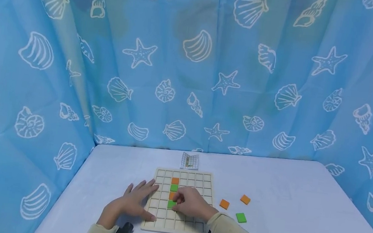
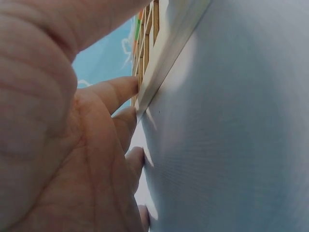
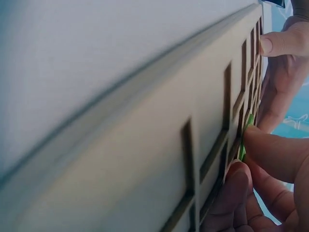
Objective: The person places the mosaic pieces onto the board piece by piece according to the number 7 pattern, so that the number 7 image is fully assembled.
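A pale wooden grid board [image 1: 190, 230] lies on the table with a column of orange and green square tiles in its cells. My right hand [image 1: 193, 203] is over the middle of the board, thumb and fingers pinching the lowest green tile [image 1: 171, 204] at its edge. In the right wrist view this green tile [image 3: 242, 151] shows between thumb and fingers, close against the grid. Above it in the column are an orange tile [image 1: 171, 195], another green tile [image 1: 174, 187] and a top orange tile [image 1: 175, 180]. My left hand [image 1: 132, 202] spreads its fingers along the board's left edge, thumb on the near left corner.
Right of the board lie two loose orange tiles [image 1: 224, 204] and one loose green tile [image 1: 241, 217]. A small folded card with a printed grid [image 1: 190, 161] stands behind the board. Blue shell-patterned curtains [image 1: 222, 109] border the white table [image 1: 300, 216].
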Demonstrator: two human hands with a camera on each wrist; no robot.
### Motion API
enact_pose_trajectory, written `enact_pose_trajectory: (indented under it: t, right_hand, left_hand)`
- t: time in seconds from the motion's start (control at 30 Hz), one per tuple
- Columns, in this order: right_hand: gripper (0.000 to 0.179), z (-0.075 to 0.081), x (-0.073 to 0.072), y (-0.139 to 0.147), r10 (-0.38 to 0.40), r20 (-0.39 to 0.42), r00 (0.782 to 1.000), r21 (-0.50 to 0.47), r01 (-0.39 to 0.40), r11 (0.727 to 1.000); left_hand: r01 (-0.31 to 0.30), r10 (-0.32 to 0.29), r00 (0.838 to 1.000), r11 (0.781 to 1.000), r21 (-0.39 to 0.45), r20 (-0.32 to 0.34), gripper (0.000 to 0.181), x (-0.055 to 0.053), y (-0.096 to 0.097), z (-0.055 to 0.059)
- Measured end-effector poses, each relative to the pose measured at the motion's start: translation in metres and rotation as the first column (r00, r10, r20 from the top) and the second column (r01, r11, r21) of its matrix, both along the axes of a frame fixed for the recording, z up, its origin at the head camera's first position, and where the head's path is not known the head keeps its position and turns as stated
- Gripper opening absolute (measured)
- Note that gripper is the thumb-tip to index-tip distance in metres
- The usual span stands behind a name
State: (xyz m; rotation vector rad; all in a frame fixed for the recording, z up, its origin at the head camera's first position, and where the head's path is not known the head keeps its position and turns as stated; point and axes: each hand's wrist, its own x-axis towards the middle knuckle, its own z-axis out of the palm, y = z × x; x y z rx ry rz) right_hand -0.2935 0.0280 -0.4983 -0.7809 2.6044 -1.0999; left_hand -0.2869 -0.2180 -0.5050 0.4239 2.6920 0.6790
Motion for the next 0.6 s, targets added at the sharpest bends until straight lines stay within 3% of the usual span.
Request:
enact_pose_trajectory:
  t: [0.4, 0.6]
  right_hand:
    - [0.025, 0.016, -0.003, 0.037, 0.051, 0.009, 0.999, -0.074, -0.050, 0.996]
    - [0.028, 0.025, -0.009, 0.067, -0.001, 0.031, 1.000, -0.082, 0.004, 0.997]
  left_hand:
    - [-0.041, 0.041, 0.999, 0.999, -0.020, 0.019, 0.113, -0.004, 0.001, -0.008]
    - [-0.037, 0.038, 0.999, 0.999, -0.009, 0.016, 0.113, -0.005, 0.001, -0.006]
